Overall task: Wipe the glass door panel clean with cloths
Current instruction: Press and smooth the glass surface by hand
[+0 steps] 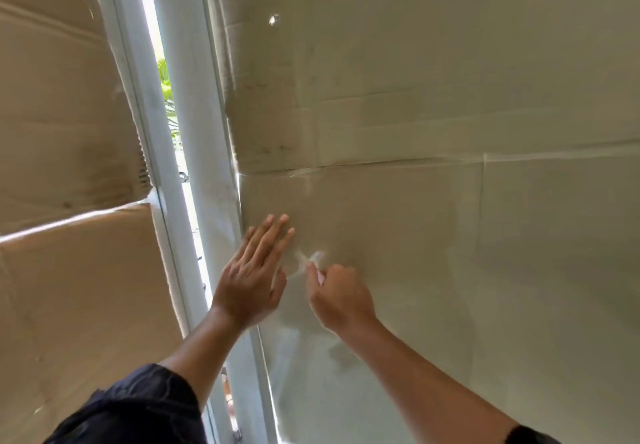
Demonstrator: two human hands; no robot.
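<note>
While your flat left hand [254,281] is pressing the glass panel [450,236] by its frame [211,166], your right hand [341,300] is pinching a white scrap [313,258] alongside, roomier glass rightward.

Blurred whitish scrap [311,259] in right hand [341,296], perhaps cloth.

dark navy sleeves [138,405] pushed up, forearms bare, no jewellery visible

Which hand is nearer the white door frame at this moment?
Left. The left hand lies flat on the glass panel right beside the door frame, its wrist in front of it; the right hand is further right, pinching a white scrap.
</note>
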